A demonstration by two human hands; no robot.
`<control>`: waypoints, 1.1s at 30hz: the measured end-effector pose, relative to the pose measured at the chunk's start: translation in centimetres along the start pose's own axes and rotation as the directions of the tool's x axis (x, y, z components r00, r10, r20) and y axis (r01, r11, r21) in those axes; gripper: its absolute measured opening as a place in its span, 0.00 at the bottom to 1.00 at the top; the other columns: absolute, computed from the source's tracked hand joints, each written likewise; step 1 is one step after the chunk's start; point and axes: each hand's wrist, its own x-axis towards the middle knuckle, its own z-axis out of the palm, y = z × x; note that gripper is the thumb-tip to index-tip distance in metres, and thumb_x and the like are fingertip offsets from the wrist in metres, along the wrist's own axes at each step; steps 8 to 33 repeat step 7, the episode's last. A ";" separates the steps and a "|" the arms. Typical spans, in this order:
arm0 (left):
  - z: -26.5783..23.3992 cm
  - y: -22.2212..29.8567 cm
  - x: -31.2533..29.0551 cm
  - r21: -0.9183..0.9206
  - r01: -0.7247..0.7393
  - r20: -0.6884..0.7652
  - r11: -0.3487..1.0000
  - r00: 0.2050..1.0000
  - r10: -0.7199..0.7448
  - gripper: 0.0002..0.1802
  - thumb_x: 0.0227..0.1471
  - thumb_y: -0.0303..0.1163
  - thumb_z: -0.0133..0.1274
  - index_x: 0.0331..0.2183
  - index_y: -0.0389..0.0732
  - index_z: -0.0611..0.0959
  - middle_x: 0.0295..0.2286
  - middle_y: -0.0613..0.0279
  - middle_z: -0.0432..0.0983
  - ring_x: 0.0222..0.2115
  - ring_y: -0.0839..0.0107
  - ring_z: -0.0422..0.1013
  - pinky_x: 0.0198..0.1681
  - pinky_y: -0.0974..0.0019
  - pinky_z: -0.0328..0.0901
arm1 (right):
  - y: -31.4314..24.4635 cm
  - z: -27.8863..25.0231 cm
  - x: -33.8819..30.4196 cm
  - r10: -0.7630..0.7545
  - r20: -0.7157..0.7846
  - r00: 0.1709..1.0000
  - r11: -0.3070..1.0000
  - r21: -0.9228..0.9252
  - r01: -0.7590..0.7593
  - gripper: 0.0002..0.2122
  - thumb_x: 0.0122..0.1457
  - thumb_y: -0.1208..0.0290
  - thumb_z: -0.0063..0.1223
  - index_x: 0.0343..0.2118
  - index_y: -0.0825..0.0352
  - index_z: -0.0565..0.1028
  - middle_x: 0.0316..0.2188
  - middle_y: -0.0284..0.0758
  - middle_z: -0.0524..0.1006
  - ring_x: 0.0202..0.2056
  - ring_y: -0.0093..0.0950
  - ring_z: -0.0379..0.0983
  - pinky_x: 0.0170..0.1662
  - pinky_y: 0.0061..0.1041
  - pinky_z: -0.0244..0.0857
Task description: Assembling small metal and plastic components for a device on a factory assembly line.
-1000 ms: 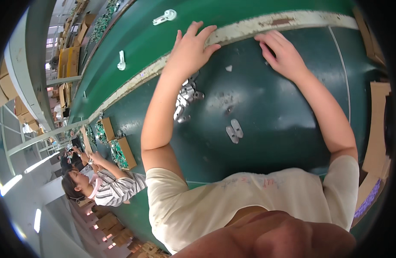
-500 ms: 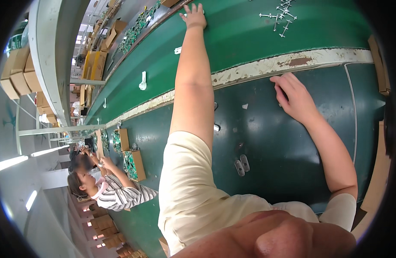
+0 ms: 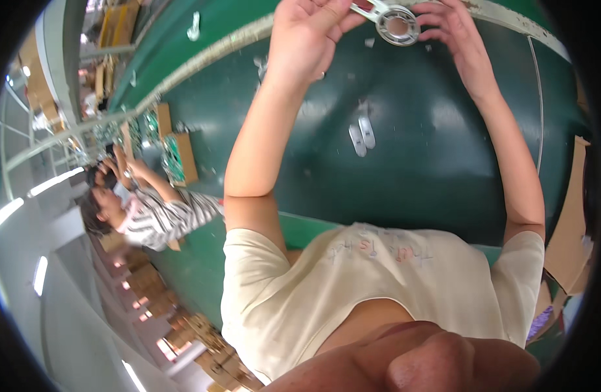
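My left hand (image 3: 307,39), at the top of the view, is closed on the handle of a white part with a round, spoked ring head (image 3: 382,25), like the housing of a small hand fan. The ring points to the right, above the dark green work surface (image 3: 418,150). Beside the ring's right edge is my right hand (image 3: 458,42), its fingers apart and slightly curved. Whether its fingertips touch the rim, I cannot tell. Below the hands, two small oblong grey pieces (image 3: 358,140) lie side by side on the surface.
Another white handled part (image 3: 194,26) lies on the green belt beyond the pale worn rail (image 3: 232,44). To the left, a co-worker in a striped top (image 3: 163,219) sits near cardboard boxes (image 3: 183,160) of green parts. A cardboard flap (image 3: 568,222) stands at the right edge.
My left hand has drawn back from the far belt and now holds the white ring-headed part. My right hand has lifted off the table edge and opened beside it. The view has shifted.
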 end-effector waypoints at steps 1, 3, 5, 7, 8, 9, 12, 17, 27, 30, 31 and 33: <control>0.1 0.1 -2.5 -0.028 0.007 -0.055 1.000 0.998 -0.009 0.23 0.56 0.23 0.41 0.54 0.34 0.60 0.46 0.48 0.68 0.48 0.60 0.66 0.50 0.64 0.63 | -3.3 4.1 -0.1 0.494 -0.191 0.848 0.805 -0.267 -0.529 0.24 0.59 0.58 0.45 0.52 0.69 0.59 0.38 0.34 0.71 0.39 0.23 0.69 0.40 0.24 0.64; 2.6 0.3 -6.9 -0.038 0.032 -0.105 0.999 0.994 -0.036 0.24 0.56 0.24 0.42 0.55 0.35 0.59 0.45 0.51 0.68 0.47 0.66 0.66 0.50 0.67 0.62 | -5.0 9.5 0.3 0.739 -0.195 0.645 0.591 -0.272 -0.759 0.21 0.59 0.62 0.46 0.51 0.69 0.62 0.35 0.33 0.73 0.32 0.21 0.71 0.34 0.19 0.66; 2.0 -0.8 -9.5 0.135 -0.039 -0.088 0.990 0.995 0.051 0.27 0.56 0.22 0.42 0.57 0.38 0.57 0.45 0.55 0.68 0.43 0.74 0.67 0.49 0.72 0.61 | -6.0 11.5 -0.7 0.830 -0.216 0.515 0.427 -0.348 -0.834 0.20 0.59 0.63 0.46 0.51 0.69 0.63 0.34 0.32 0.73 0.30 0.20 0.71 0.32 0.18 0.66; 2.8 -2.0 -11.0 0.297 -0.011 -0.231 0.955 0.969 0.083 0.29 0.56 0.23 0.42 0.57 0.40 0.55 0.46 0.54 0.67 0.45 0.72 0.66 0.49 0.73 0.60 | -7.9 8.0 -3.3 0.749 -0.311 0.585 0.169 -0.765 -0.622 0.22 0.60 0.64 0.45 0.55 0.68 0.60 0.33 0.32 0.74 0.29 0.19 0.72 0.30 0.16 0.67; 2.8 -2.0 -11.0 0.297 -0.011 -0.231 0.955 0.969 0.083 0.29 0.56 0.23 0.42 0.57 0.40 0.55 0.46 0.54 0.67 0.45 0.72 0.66 0.49 0.73 0.60 | -7.9 8.0 -3.3 0.749 -0.311 0.585 0.169 -0.765 -0.622 0.22 0.60 0.64 0.45 0.55 0.68 0.60 0.33 0.32 0.74 0.29 0.19 0.72 0.30 0.16 0.67; 2.8 -2.0 -11.0 0.297 -0.011 -0.231 0.955 0.969 0.083 0.29 0.56 0.23 0.42 0.57 0.40 0.55 0.46 0.54 0.67 0.45 0.72 0.66 0.49 0.73 0.60 | -7.9 8.0 -3.3 0.749 -0.311 0.585 0.169 -0.765 -0.622 0.22 0.60 0.64 0.45 0.55 0.68 0.60 0.33 0.32 0.74 0.29 0.19 0.72 0.30 0.16 0.67; 2.8 -2.0 -11.0 0.297 -0.011 -0.231 0.955 0.969 0.083 0.29 0.56 0.23 0.42 0.57 0.40 0.55 0.46 0.54 0.67 0.45 0.72 0.66 0.49 0.73 0.60 | -7.9 8.0 -3.3 0.749 -0.311 0.585 0.169 -0.765 -0.622 0.22 0.60 0.64 0.45 0.55 0.68 0.60 0.33 0.32 0.74 0.29 0.19 0.72 0.30 0.16 0.67; 2.8 -2.0 -11.0 0.297 -0.011 -0.231 0.955 0.969 0.083 0.29 0.56 0.23 0.42 0.57 0.40 0.55 0.46 0.54 0.67 0.45 0.72 0.66 0.49 0.73 0.60 | -7.9 8.0 -3.3 0.749 -0.311 0.585 0.169 -0.765 -0.622 0.22 0.60 0.64 0.45 0.55 0.68 0.60 0.33 0.32 0.74 0.29 0.19 0.72 0.30 0.16 0.67; 2.8 -2.0 -11.0 0.297 -0.011 -0.231 0.955 0.969 0.083 0.29 0.56 0.23 0.42 0.57 0.40 0.55 0.46 0.54 0.67 0.45 0.72 0.66 0.49 0.73 0.60 | -7.9 8.0 -3.3 0.749 -0.311 0.585 0.169 -0.765 -0.622 0.22 0.60 0.64 0.45 0.55 0.68 0.60 0.33 0.32 0.74 0.29 0.19 0.72 0.30 0.16 0.67; 2.8 -2.0 -11.0 0.297 -0.011 -0.231 0.955 0.969 0.083 0.29 0.56 0.23 0.42 0.57 0.40 0.55 0.46 0.54 0.67 0.45 0.72 0.66 0.49 0.73 0.60 | -7.9 8.0 -3.3 0.749 -0.311 0.585 0.169 -0.765 -0.622 0.22 0.60 0.64 0.45 0.55 0.68 0.60 0.33 0.32 0.74 0.29 0.19 0.72 0.30 0.16 0.67; 2.8 -2.0 -11.0 0.297 -0.011 -0.231 0.955 0.969 0.083 0.29 0.56 0.23 0.42 0.57 0.40 0.55 0.46 0.54 0.67 0.45 0.72 0.66 0.49 0.73 0.60 | -7.9 8.0 -3.3 0.749 -0.311 0.585 0.169 -0.765 -0.622 0.22 0.60 0.64 0.45 0.55 0.68 0.60 0.33 0.32 0.74 0.29 0.19 0.72 0.30 0.16 0.67; 2.8 -2.0 -11.0 0.297 -0.011 -0.231 0.955 0.969 0.083 0.29 0.56 0.23 0.42 0.57 0.40 0.55 0.46 0.54 0.67 0.45 0.72 0.66 0.49 0.73 0.60 | -7.9 8.0 -3.3 0.749 -0.311 0.585 0.169 -0.765 -0.622 0.22 0.60 0.64 0.45 0.55 0.68 0.60 0.33 0.32 0.74 0.29 0.19 0.72 0.30 0.16 0.67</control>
